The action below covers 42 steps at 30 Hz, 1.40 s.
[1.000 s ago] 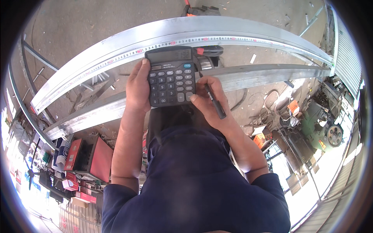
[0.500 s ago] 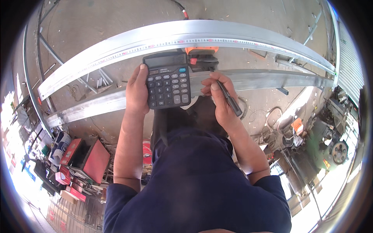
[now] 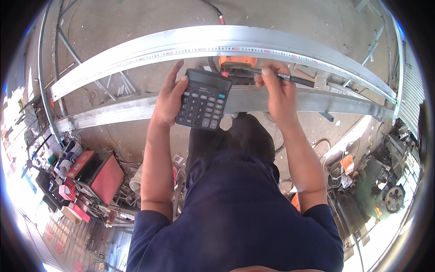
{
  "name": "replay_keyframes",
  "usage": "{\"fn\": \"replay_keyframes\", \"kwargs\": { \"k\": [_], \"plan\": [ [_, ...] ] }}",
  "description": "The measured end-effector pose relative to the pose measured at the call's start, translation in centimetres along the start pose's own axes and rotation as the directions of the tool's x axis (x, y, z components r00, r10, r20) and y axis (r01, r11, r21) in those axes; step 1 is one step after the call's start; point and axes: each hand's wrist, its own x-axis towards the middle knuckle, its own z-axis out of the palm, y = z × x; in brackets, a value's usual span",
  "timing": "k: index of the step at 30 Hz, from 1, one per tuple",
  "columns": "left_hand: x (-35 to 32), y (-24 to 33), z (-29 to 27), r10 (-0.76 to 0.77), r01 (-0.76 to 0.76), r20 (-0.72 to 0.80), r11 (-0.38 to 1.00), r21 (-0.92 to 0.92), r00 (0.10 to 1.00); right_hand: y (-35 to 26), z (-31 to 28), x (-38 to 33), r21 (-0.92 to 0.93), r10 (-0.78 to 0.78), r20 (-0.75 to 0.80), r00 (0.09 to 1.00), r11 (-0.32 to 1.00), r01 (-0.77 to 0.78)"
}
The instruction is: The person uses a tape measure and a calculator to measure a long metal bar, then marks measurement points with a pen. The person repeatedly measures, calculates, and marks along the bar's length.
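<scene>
Looking down from the head camera, the left hand (image 3: 168,97) holds a dark calculator (image 3: 204,99) by its left edge, fingers wrapped behind it and the thumb near the top corner. The calculator is now tilted, with its right side dropped toward the nearer metal rail (image 3: 136,109); half a second ago it was held more squarely, with the right hand close beside it. The right hand (image 3: 278,93) has since moved away from the keys and up to the right. It is closed around a dark pen (image 3: 290,78), with the tip pointing left and the pen lying almost level, near the orange tape measure case (image 3: 238,60).

The tape measure blade (image 3: 226,49) lies stretched along the farther metal rail (image 3: 217,38), and the pen tip is close below it, though I cannot tell if it touches anything. To my judgement, the pressing of keys is finished for now and the work has passed to marking or reading at the tape.

At the lower left there are red boxes (image 3: 106,174) and small packages on the floor. At the right stands a green machine (image 3: 385,190) with cables around it.
</scene>
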Motion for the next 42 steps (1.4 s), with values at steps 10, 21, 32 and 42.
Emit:
{"fn": "replay_keyframes", "kwargs": {
  "k": [10,21,32,42],
  "plan": [
    [6.4,-0.2,-4.2,-0.13,0.127,0.096,0.991,0.044,0.987,5.0,7.2,9.3,-0.058,0.134,-0.012,0.991,0.989,-0.134],
    [7.6,-1.3,-5.0,-0.105,0.104,0.124,0.995,0.014,0.987,6.4,7.7,11.3,-0.308,0.017,0.023,1.0,0.951,-0.009],
    [8.2,-2.2,-5.6,-0.087,0.081,0.131,0.995,0.053,0.988,7.6,8.4,11.9,-0.377,-0.102,0.036,0.994,0.92,0.108],
    [8.1,-1.7,-5.2,-0.103,0.103,0.122,0.995,0.009,0.987,7.6,8.3,11.8,-0.409,-0.105,0.039,0.994,0.906,0.112]
  ]
}}
